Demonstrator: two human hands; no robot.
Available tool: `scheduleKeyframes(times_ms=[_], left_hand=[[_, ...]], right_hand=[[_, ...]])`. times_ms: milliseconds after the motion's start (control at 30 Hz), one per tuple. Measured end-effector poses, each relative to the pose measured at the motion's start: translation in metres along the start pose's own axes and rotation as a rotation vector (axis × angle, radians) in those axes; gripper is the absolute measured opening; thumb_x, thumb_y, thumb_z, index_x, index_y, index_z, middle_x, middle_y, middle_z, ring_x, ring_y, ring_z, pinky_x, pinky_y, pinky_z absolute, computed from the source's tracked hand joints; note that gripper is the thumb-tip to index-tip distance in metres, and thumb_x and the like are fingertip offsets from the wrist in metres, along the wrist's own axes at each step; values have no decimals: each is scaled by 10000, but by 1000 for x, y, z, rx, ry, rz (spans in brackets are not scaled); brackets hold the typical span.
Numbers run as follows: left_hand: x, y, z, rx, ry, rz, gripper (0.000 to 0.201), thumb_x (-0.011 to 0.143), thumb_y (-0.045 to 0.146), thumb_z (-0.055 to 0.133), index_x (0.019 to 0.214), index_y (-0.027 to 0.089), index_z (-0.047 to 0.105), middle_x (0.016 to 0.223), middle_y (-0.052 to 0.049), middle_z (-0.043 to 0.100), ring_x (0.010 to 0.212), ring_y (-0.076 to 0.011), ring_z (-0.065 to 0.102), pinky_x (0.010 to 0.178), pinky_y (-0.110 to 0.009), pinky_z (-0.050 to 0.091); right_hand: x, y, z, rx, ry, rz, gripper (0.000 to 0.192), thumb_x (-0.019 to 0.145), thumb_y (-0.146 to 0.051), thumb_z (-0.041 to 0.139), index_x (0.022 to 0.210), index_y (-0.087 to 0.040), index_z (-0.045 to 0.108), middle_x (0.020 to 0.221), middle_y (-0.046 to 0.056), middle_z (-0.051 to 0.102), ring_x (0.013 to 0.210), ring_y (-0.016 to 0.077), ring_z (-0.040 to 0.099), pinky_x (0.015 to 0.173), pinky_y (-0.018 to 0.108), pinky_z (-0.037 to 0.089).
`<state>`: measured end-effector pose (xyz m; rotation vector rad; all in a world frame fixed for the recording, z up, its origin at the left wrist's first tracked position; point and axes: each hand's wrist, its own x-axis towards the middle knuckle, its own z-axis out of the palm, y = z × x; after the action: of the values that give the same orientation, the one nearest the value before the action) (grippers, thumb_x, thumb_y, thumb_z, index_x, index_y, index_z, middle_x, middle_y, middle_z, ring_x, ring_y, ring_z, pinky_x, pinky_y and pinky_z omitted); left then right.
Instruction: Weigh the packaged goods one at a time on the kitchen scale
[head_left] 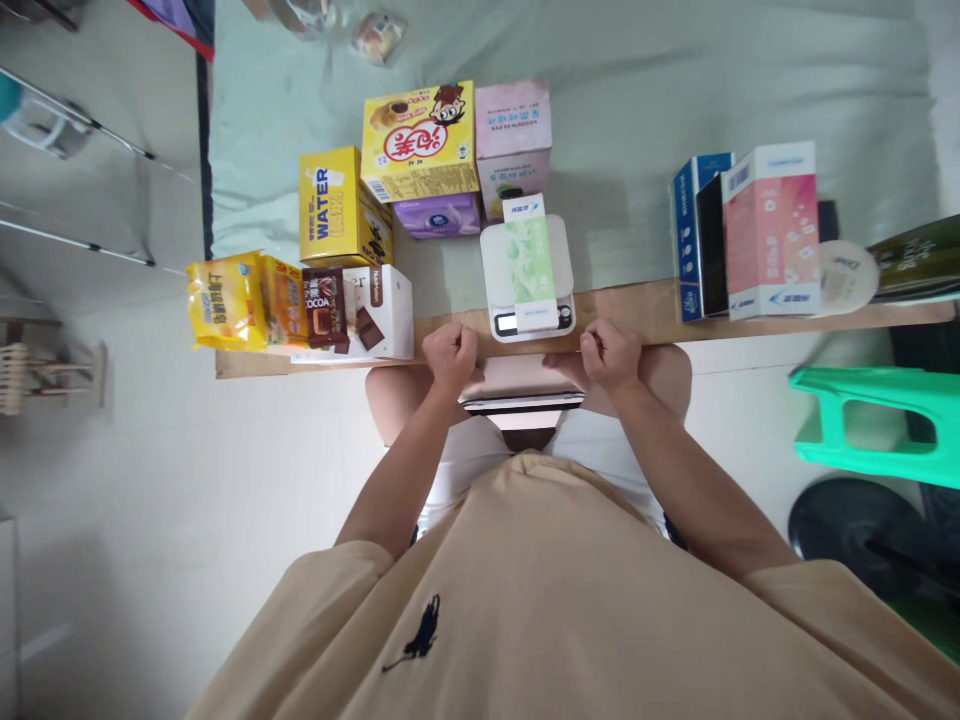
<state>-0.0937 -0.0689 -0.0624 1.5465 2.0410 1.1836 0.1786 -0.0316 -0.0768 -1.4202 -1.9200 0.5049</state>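
Beige shirt fabric [540, 600] with a small dark emblem fills the lower frame, and both bare forearms reach forward from it. The left hand [451, 357] and the right hand [611, 353] are each clenched into a fist with nothing grasped, resting at the near wooden edge of the table [645, 305], well apart from each other. Between and just beyond them, a small white digital scale [527, 275] is seen, with a pale green and white carton [531, 262] lying on its platform. To the left, a yellow box [330, 205] marked "WATER", a brown chocolate packet [328, 308] marked "COCOA", a yellow snack bag [225, 300] and a larger yellow box with a cartoon face [420, 140] are crowded together; a pink box [514, 135] stands behind the scale. To the right, a blue box [691, 235] and a pink-and-white box [771, 230] are stood upright. Open cloth is left between the scale and these. A green plastic stool [870, 425] is seen on the floor at right.
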Motion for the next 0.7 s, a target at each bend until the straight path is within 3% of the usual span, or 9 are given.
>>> scheduleKeyframes(times_ms=[67, 133, 200, 233, 300, 400, 533, 633, 700], left_hand=[[-4, 6, 0, -46, 50, 15, 420, 958, 301, 450, 585, 218, 274, 545, 31, 306, 545, -112, 332, 583, -289, 298], [-12, 17, 1, -93, 80, 58, 432, 1021, 454, 381, 667, 215, 439, 658, -10, 493, 674, -145, 502, 686, -296, 431], [-24, 31, 7, -158, 64, 115, 495, 1024, 609, 347, 946, 203, 619, 965, -87, 676, 965, -202, 647, 895, -348, 527], [-31, 38, 11, -205, 31, 136, 551, 1017, 657, 346, 1147, 201, 626, 1176, -129, 689, 1152, -232, 653, 1018, -384, 527], [-43, 50, 21, -311, -74, 127, 665, 1016, 687, 348, 1477, 223, 466, 1539, -176, 538, 1478, -271, 512, 1231, -453, 428], [-50, 56, 35, -411, -239, 24, 757, 1018, 690, 355, 1641, 272, 255, 1758, -153, 274, 1668, -288, 256, 1369, -511, 240], [-42, 53, 49, -413, -313, -14, 769, 1005, 700, 374, 1667, 323, 270, 1792, -87, 236, 1694, -285, 192, 1396, -512, 202], [-38, 58, 54, -406, -310, 8, 728, 1011, 683, 367, 1670, 389, 269, 1804, -29, 203, 1709, -288, 113, 1376, -540, 254], [-39, 70, 53, -411, -310, 59, 721, 1022, 664, 351, 1684, 425, 195, 1823, -9, 104, 1712, -300, 66, 1346, -562, 307]], right_hand=[[1, -6, -4, 24, 21, 4, 296, 941, -419, 452, 718, -232, 507, 657, 40, 571, 647, 198, 523, 650, 355, 429], [0, -17, -8, 54, 49, 3, 249, 960, -378, 456, 796, -222, 560, 748, 55, 627, 729, 209, 594, 716, 366, 497], [-2, -32, -12, 94, 78, -8, 194, 965, -346, 483, 908, -212, 612, 915, 87, 688, 902, 227, 669, 859, 392, 561], [-4, -40, -13, 122, 82, -12, 184, 964, -341, 502, 973, -209, 629, 1034, 111, 704, 1013, 240, 686, 943, 414, 572], [-8, -54, -10, 190, 48, -5, 246, 963, -363, 536, 1128, -209, 637, 1321, 161, 662, 1265, 277, 648, 1095, 471, 551], [-10, -67, 1, 272, -100, 57, 497, 975, -470, 555, 1406, -223, 542, 1657, 184, 425, 1552, 317, 445, 1244, 549, 452], [-2, -69, 21, 339, -264, 137, 673, 991, -567, 498, 1584, -258, 421, 1752, 129, 311, 1644, 295, 317, 1319, 554, 367], [4, -69, 27, 381, -252, 137, 672, 994, -538, 476, 1607, -268, 427, 1739, 106, 353, 1645, 276, 323, 1322, 538, 375], [5, -72, 19, 393, -198, 115, 650, 1000, -509, 456, 1606, -275, 441, 1724, 90, 388, 1639, 264, 340, 1316, 535, 391]])
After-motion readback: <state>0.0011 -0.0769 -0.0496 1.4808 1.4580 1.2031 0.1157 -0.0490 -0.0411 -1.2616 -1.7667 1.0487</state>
